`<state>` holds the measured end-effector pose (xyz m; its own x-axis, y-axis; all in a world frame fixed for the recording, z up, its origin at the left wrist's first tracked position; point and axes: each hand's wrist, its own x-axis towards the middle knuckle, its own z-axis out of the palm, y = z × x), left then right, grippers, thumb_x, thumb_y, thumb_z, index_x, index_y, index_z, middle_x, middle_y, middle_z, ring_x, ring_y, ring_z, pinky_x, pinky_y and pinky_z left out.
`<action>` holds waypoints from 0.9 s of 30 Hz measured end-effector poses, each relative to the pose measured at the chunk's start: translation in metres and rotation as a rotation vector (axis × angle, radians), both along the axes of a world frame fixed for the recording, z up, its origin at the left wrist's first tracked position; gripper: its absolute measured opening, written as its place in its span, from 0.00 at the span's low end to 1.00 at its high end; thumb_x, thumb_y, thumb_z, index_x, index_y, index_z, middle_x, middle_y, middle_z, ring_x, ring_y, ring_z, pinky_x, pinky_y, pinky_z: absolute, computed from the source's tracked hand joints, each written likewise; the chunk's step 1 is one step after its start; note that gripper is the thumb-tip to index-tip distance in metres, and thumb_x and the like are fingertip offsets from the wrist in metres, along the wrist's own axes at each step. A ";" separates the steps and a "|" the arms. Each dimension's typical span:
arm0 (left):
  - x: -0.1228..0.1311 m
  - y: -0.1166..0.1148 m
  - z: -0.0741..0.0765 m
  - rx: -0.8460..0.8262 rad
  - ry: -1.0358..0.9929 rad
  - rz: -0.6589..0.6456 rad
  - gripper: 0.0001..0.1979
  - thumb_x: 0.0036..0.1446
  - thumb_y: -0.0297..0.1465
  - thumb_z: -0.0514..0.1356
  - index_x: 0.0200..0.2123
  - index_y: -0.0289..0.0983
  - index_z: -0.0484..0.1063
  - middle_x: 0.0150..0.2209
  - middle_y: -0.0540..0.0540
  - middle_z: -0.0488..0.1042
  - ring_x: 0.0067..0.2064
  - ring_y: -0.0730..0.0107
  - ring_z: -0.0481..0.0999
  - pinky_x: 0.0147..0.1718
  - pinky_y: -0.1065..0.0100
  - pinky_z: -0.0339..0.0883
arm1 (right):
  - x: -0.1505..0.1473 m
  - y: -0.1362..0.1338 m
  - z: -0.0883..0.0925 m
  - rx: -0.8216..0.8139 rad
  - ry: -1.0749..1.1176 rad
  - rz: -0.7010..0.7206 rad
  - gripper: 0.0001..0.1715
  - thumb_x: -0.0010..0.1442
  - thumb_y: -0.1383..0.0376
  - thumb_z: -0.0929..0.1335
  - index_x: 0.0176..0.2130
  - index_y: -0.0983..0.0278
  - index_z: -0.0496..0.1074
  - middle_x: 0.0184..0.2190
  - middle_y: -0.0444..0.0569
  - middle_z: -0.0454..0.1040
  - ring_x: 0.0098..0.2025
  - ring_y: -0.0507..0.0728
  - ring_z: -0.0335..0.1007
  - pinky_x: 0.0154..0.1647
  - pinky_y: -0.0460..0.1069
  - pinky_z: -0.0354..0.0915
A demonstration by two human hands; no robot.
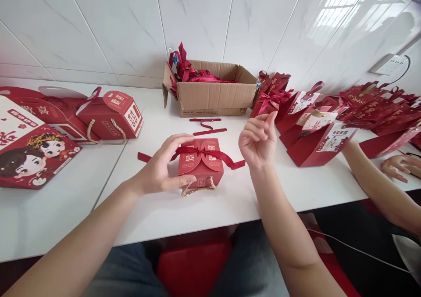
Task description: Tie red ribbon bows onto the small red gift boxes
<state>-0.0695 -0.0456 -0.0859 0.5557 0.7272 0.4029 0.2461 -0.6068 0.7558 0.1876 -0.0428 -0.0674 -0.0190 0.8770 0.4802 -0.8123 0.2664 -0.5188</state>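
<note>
A small red gift box (pixel 200 169) with pale printed characters stands on the white table before me. A dark red ribbon (pixel 226 159) runs through the holes in its top flaps, its two loose ends lying out to either side. Gold cord handle (pixel 199 193) hangs at the box's near side. My left hand (pixel 161 165) holds the box from the left, thumb at the front and fingers toward the back. Raised to the right of the box, apart from it, is my right hand (pixel 258 141), with curled fingers and nothing visible in them.
Behind the box lie flat ribbon pieces (pixel 209 131). A cardboard box (pixel 213 96) of red ribbons stands against the tiled wall. Red gift boxes (pixel 110 115) are on the left; several red bags (pixel 324 145) stand on the right. Another person's hand (pixel 399 167) rests at far right.
</note>
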 end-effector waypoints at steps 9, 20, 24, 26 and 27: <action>-0.020 0.013 0.022 -0.546 -0.712 -0.057 0.49 0.45 0.70 0.36 0.62 0.50 0.59 0.65 0.48 0.61 0.69 0.43 0.52 0.60 0.42 0.57 | -0.013 -0.012 0.010 -0.422 0.198 0.064 0.25 0.68 0.59 0.59 0.20 0.62 0.58 0.11 0.35 0.52 0.13 0.46 0.48 0.14 0.41 0.51; -0.012 -0.066 0.034 -0.898 -0.816 -0.623 0.61 0.39 0.73 0.32 0.65 0.39 0.58 0.70 0.46 0.49 0.72 0.52 0.34 0.67 0.54 0.45 | -0.010 -0.007 -0.003 -0.315 0.263 0.034 0.16 0.63 0.59 0.64 0.25 0.62 0.63 0.13 0.35 0.56 0.14 0.45 0.49 0.16 0.42 0.53; -0.005 -0.080 0.026 -0.885 -0.839 -0.709 0.63 0.36 0.74 0.32 0.66 0.41 0.57 0.71 0.49 0.47 0.72 0.53 0.29 0.68 0.56 0.43 | -0.014 -0.005 -0.004 -0.333 0.252 0.017 0.17 0.63 0.59 0.64 0.24 0.62 0.64 0.14 0.36 0.56 0.15 0.46 0.50 0.17 0.42 0.54; -0.004 -0.080 0.023 -0.872 -0.791 -0.660 0.64 0.34 0.74 0.32 0.67 0.41 0.56 0.71 0.49 0.47 0.72 0.52 0.29 0.67 0.56 0.44 | -0.014 -0.004 -0.005 -0.327 0.269 0.027 0.16 0.62 0.60 0.64 0.25 0.62 0.64 0.14 0.36 0.56 0.16 0.46 0.51 0.17 0.42 0.54; -0.004 -0.080 0.021 -0.859 -0.767 -0.640 0.64 0.34 0.74 0.32 0.66 0.41 0.57 0.71 0.49 0.48 0.72 0.52 0.31 0.67 0.56 0.46 | -0.015 -0.004 -0.006 -0.319 0.270 0.033 0.15 0.62 0.60 0.64 0.25 0.62 0.64 0.14 0.36 0.56 0.16 0.46 0.52 0.17 0.42 0.54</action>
